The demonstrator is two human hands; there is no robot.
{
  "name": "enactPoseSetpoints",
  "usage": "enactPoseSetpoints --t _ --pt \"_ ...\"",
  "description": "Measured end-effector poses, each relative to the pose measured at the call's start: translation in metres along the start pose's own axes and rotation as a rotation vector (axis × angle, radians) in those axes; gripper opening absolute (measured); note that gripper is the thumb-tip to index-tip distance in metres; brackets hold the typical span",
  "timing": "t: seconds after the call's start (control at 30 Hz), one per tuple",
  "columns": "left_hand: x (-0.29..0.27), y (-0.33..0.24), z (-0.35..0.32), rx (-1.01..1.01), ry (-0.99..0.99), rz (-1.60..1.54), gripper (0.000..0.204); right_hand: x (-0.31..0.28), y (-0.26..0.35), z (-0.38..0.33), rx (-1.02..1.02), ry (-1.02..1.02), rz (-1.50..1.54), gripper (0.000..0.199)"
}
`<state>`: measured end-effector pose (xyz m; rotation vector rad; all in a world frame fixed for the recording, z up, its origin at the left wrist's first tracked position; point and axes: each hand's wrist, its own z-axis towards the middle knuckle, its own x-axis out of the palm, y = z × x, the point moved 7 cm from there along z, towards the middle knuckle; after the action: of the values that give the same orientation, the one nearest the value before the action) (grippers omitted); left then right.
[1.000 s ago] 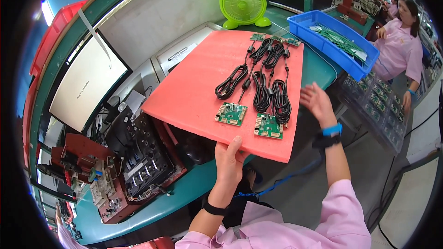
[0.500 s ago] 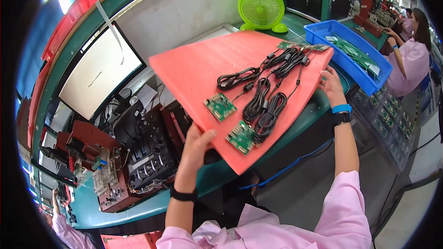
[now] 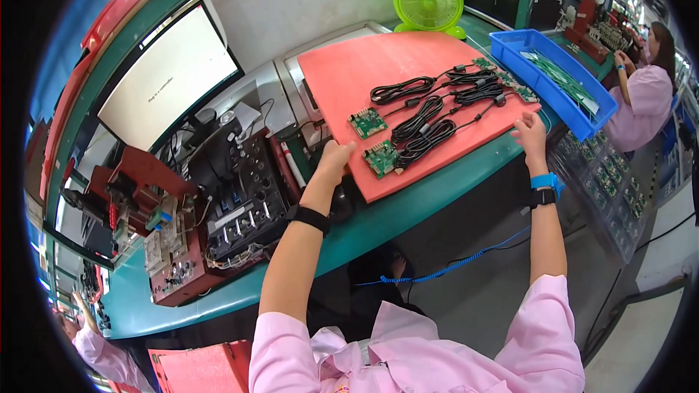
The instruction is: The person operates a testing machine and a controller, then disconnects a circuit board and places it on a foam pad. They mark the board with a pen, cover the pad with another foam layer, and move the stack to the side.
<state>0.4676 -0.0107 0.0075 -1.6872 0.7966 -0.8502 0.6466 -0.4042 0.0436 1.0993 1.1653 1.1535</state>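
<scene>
A pink-red foam sheet (image 3: 342, 76) lies on the green workbench, bearing several green circuit boards (image 3: 368, 123) and bundles of black cable (image 3: 426, 138). At its left edge is my left hand (image 3: 333, 161), the thumb lapping over the foam and the other fingers mostly hidden. The hand looks closed on that edge. Just off the near right corner, my right hand (image 3: 532, 135) holds nothing; its fingers are bent and apart. More small boards (image 3: 518, 87) lie along the sheet's right side.
A blue bin (image 3: 502, 44) of green strips stands right of the foam, a green fan (image 3: 428, 1) behind it. Left are a monitor (image 3: 171, 80) and a black-topped test fixture (image 3: 244, 207). Clear trays of boards (image 3: 604, 182) sit lower right. A co-worker (image 3: 644, 102) sits beyond.
The foam sheet, tilted in both hands before, has come down flat onto the bench with its boards and cables. My right hand has come away from its edge.
</scene>
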Motion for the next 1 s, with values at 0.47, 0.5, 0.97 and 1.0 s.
enactPoseSetpoints --t 0.47,0.5,0.97,1.0 --pt "0.045 -0.041 -0.165 0.463 0.252 0.545 0.042 0.089 0.024 -0.021 -0.719 0.081 -0.933 0.018" --pt "0.042 -0.044 -0.197 0.551 0.339 0.614 0.040 0.089 0.024 -0.016 -0.704 0.065 -0.933 0.018" --pt "-0.108 -0.009 -0.338 0.040 0.428 0.584 0.032 0.046 0.012 0.035 0.004 -0.253 0.110 0.017" --pt "-0.117 -0.013 -0.343 0.047 0.396 0.561 0.033 0.053 0.020 0.024 -0.028 -0.146 0.461 0.005"
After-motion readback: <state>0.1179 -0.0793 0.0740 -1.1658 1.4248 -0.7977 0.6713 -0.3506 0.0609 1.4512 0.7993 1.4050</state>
